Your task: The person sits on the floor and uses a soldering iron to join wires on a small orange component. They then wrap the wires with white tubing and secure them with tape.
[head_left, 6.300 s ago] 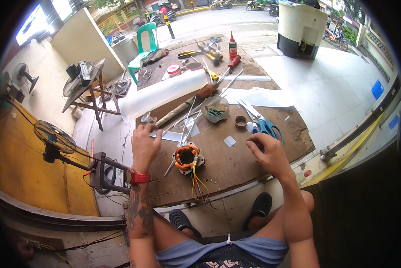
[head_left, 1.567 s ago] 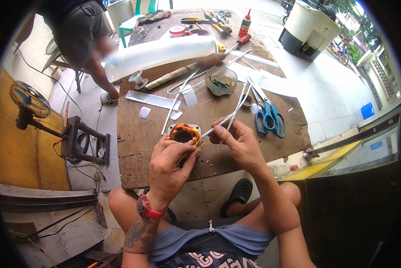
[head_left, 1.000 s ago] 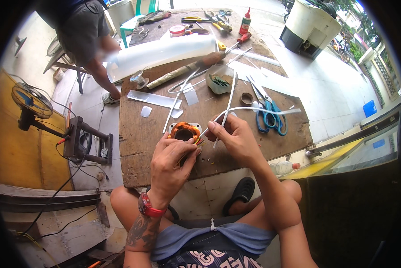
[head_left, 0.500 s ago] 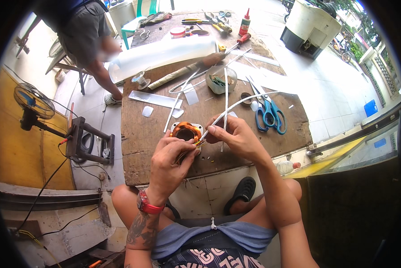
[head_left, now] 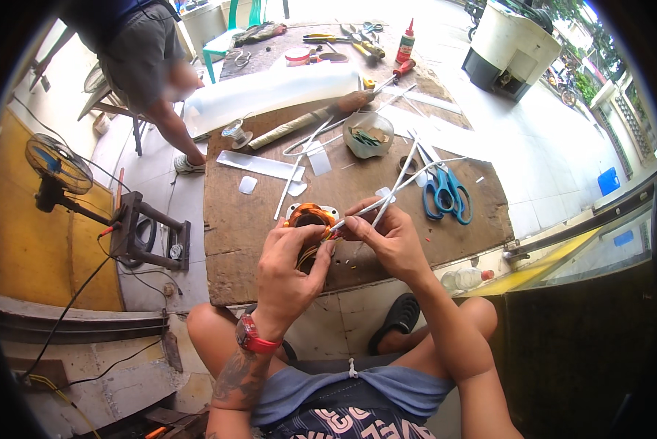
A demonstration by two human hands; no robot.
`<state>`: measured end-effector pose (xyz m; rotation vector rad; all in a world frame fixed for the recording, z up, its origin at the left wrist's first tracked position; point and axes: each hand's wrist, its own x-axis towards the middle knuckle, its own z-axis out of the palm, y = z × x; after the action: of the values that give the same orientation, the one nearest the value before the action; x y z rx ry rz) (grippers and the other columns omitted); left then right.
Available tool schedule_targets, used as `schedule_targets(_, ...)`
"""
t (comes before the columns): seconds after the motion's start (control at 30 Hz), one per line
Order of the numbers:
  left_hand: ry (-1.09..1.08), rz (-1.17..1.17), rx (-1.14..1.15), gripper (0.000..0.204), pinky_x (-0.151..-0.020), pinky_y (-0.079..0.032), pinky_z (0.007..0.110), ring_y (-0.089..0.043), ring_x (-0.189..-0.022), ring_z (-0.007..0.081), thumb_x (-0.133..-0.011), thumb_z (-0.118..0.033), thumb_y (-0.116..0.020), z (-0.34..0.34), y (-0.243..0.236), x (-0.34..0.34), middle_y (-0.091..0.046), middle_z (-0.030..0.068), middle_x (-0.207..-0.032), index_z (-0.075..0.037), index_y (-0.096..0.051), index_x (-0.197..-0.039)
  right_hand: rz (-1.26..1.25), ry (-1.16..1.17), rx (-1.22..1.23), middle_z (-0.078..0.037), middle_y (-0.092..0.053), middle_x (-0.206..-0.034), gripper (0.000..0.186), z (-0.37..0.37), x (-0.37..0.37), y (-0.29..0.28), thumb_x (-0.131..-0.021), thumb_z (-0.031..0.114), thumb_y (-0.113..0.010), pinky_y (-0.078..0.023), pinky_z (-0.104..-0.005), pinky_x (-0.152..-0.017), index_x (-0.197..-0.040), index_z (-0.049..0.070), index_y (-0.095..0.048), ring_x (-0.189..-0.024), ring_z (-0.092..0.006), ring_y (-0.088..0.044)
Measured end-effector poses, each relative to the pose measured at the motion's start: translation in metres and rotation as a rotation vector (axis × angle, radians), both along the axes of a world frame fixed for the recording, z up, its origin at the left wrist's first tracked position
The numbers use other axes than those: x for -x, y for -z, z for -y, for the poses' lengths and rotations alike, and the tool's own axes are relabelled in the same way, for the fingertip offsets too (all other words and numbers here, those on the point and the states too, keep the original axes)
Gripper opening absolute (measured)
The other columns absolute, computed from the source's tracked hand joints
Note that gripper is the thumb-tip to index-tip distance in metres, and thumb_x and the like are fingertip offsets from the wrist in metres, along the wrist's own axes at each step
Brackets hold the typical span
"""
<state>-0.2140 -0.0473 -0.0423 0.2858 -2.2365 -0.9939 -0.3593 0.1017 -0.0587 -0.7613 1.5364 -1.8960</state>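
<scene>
A motor stator with an orange-copper winding (head_left: 310,213) and a pale metal frame sits near the front of the wooden table. My left hand (head_left: 288,263) curls round its near side, thumb and fingertips pinching thin lead wires (head_left: 308,254) that come off the coil. Just to the right, my right hand (head_left: 396,241) is closed on white sleeving tubes (head_left: 432,169). Two lengths cross beyond the fingers, and one end meets the coloured wires by the left fingertips. Whether a wire is inside that tube, I cannot tell.
Blue-handled scissors (head_left: 445,196) lie at the right, a plastic bowl (head_left: 369,136) behind my hands. Farther back are a rolled clear sheet (head_left: 277,89), a wire spool (head_left: 235,133) and a red-capped bottle (head_left: 406,44). Another person's leg (head_left: 173,124) is at the far left. A fan (head_left: 58,164) stands left.
The tube that stood nearly upright now slants to the right, crossing the other near my right hand. Both hands stay close to the stator; the whole view has shifted slightly.
</scene>
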Motion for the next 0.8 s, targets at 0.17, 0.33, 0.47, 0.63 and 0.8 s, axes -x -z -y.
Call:
schedule_targets(0.17,-0.013,0.047,0.129,0.011,-0.089,-0.052,0.043,-0.066,-0.094,0.0303,-0.090,-0.009,-0.074,-0.001,-0.003,0.005,-0.072,0.0090,-0.099,-0.006,-0.073,-0.101,-0.036,-0.027,-0.027,-0.007,-0.074,-0.106,0.026,0.001,0.001,-0.003,-0.106,0.018,-0.070,-0.057,-0.0284,-0.088,-0.122,-0.001,-0.065,-0.100,-0.0124,-0.071)
schedule_targets(0.33,-0.062,0.102,0.217,0.016,-0.090,-0.049,0.045,-0.063,-0.096,0.0307,-0.088,-0.013,-0.074,-0.003,0.000,0.009,-0.068,0.0088,-0.097,-0.007,-0.068,-0.101,-0.192,-0.095,-0.118,-0.006,-0.074,-0.105,0.027,0.001,0.012,-0.013,-0.106,0.022,-0.070,-0.055,-0.0299,-0.092,-0.118,-0.001,-0.067,-0.102,-0.0123,-0.069)
schedule_targets(0.47,-0.057,0.060,0.267,0.019,-0.090,-0.049,0.047,-0.063,-0.097,0.0326,-0.089,-0.014,-0.073,-0.004,0.002,0.010,-0.068,0.0107,-0.098,-0.006,-0.067,-0.105,-0.138,-0.137,-0.150,-0.004,-0.072,-0.103,0.026,0.005,0.013,-0.018,-0.107,0.023,-0.068,-0.053,-0.0296,-0.092,-0.118,-0.001,-0.068,-0.101,-0.0110,-0.066)
schedule_targets(0.63,-0.078,0.065,0.263,0.018,-0.092,-0.049,0.047,-0.063,-0.096,0.0329,-0.089,-0.014,-0.074,-0.005,0.003,0.011,-0.067,0.0104,-0.098,-0.006,-0.066,-0.103,-0.171,-0.145,-0.172,-0.005,-0.072,-0.103,0.025,0.005,0.014,-0.023,-0.108,0.022,-0.067,-0.052,-0.0292,-0.090,-0.118,-0.001,-0.068,-0.099,-0.0115,-0.065)
schedule_targets(0.8,-0.074,0.071,0.209,0.018,-0.091,-0.050,0.047,-0.064,-0.095,0.0327,-0.088,-0.014,-0.075,-0.007,0.001,0.011,-0.068,0.0105,-0.097,-0.006,-0.067,-0.102,-0.384,-0.150,-0.206,-0.005,-0.072,-0.104,0.022,-0.001,0.019,-0.028,-0.107,0.018,-0.067,-0.052,-0.0301,-0.090,-0.117,-0.002,-0.069,-0.099,-0.0119,-0.065)
